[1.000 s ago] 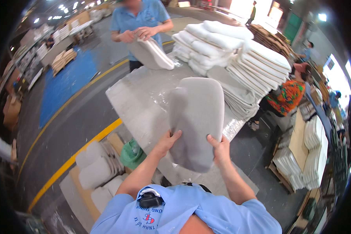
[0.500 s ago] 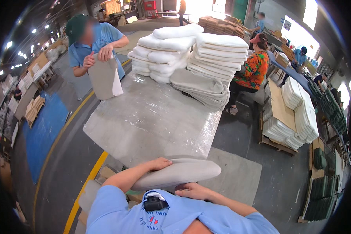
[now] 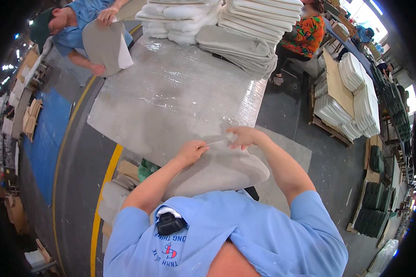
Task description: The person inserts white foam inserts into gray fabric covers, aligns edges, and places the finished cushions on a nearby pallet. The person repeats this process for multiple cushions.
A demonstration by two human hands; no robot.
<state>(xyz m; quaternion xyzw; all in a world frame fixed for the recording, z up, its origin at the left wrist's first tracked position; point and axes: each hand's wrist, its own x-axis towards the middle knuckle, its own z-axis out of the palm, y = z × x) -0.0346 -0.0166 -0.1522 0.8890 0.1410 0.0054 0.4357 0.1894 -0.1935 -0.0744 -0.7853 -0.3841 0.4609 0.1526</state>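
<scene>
A grey fabric cushion [image 3: 217, 171] rests against my front at the table's near edge, its open end facing away from me. My left hand [image 3: 192, 152] is closed in a pinch on the far rim of its cover. My right hand [image 3: 246, 137] grips the same rim farther right, fingers curved around a pale bit of the opening; the exact fingertip contact is blurred. A thin edge of the cover runs between both hands. Beyond them lies the plastic-wrapped table [image 3: 162, 106]. Across it, a co-worker [image 3: 85, 27] holds another grey cover [image 3: 104, 48] with white padding showing.
White padding stacks [image 3: 180, 21] and folded grey covers [image 3: 235, 48] stand at the table's far side. A person in a bright patterned top [image 3: 305, 34] sits to the right. Farther right is a pallet of white pads [image 3: 335, 111]. Grey pieces [image 3: 113, 201] lie low at my left.
My right hand has moved from below the cushion to its far rim. The cushion has tilted, turning its open end away from me. The co-worker leans lower, one hand now at the cover's bottom.
</scene>
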